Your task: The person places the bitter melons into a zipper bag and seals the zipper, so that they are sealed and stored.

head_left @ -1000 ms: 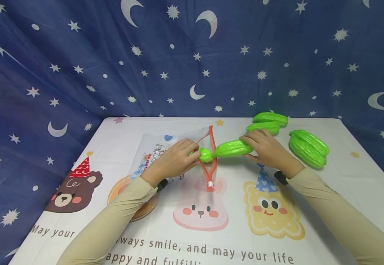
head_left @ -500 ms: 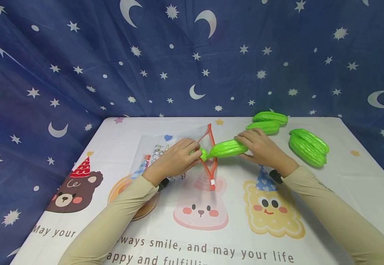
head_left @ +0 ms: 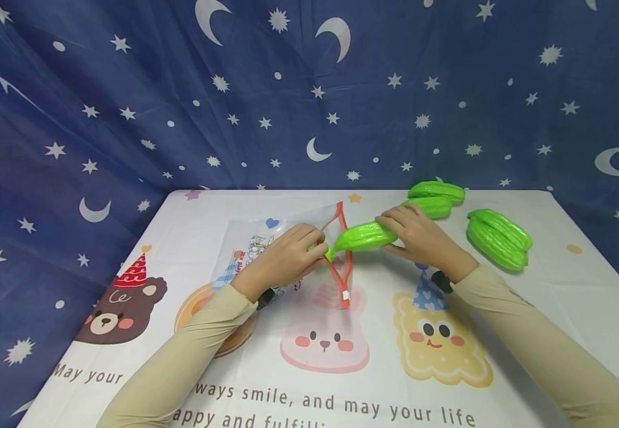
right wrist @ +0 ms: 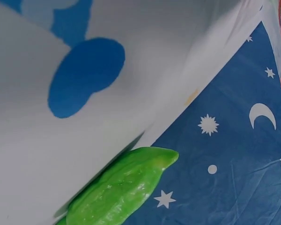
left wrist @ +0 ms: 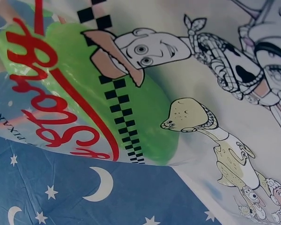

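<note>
My left hand [head_left: 287, 254] pinches the open mouth of a clear zipper bag [head_left: 237, 235] with a red zip edge and cartoon print. Just past its fingertips, the end of a bright green ridged gourd [head_left: 329, 254] shows inside the mouth. Through the printed film, the left wrist view shows a green gourd [left wrist: 145, 117] in the bag. My right hand [head_left: 419, 235] grips another green ridged gourd [head_left: 365, 236] by its right end. This gourd points left, its tip within the red-edged opening and close to the first gourd. The right wrist view shows neither hand.
Behind the right hand lie two more green gourds [head_left: 436, 191], one partly covered by its fingers. A thick ridged green gourd shape [head_left: 499, 239] lies to the right. The white printed tablecloth [head_left: 384, 392] meets a blue star-patterned curtain [head_left: 267, 154] at the back.
The right hand has moved left with its gourd, whose tip now reaches into the bag's mouth. The gourd inside has slid left, showing less of its end. The left hand has barely moved.
</note>
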`<state>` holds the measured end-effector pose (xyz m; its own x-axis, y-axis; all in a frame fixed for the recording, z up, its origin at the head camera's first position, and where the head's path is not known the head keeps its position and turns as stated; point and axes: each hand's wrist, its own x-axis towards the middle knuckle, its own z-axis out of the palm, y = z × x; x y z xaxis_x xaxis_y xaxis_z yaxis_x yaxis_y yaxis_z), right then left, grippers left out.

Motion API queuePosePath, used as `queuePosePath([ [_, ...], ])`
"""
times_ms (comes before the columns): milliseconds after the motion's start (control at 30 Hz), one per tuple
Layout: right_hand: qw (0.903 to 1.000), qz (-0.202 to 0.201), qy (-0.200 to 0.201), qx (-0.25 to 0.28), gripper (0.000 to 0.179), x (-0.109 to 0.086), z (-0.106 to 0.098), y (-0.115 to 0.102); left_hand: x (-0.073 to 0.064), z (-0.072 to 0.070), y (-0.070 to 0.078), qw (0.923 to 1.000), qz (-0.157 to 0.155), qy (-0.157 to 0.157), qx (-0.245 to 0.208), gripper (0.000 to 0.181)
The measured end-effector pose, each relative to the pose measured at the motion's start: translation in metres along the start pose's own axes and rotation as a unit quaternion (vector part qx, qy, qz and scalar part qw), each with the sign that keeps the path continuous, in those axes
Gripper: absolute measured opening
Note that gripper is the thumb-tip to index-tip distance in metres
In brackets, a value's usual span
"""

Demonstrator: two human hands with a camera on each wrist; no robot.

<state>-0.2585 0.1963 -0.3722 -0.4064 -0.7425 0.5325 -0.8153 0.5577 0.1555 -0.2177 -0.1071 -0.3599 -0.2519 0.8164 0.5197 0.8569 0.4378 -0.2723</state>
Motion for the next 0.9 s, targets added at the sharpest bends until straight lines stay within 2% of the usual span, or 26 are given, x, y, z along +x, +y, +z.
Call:
queuePosePath([
  [300,1.0,0.001,-0.003,-0.005,0.06,0.005,0.01,0.007,0.001,0.002,0.0,1.0,0.001,0.003,0.005,0.015],
  [900,0.9992,-0.031,-0.022,0.009,0.054,0.024,0.024,-0.008,0.002,0.002,-0.002,0.9999,-0.007,-0.007,0.004,0.014],
])
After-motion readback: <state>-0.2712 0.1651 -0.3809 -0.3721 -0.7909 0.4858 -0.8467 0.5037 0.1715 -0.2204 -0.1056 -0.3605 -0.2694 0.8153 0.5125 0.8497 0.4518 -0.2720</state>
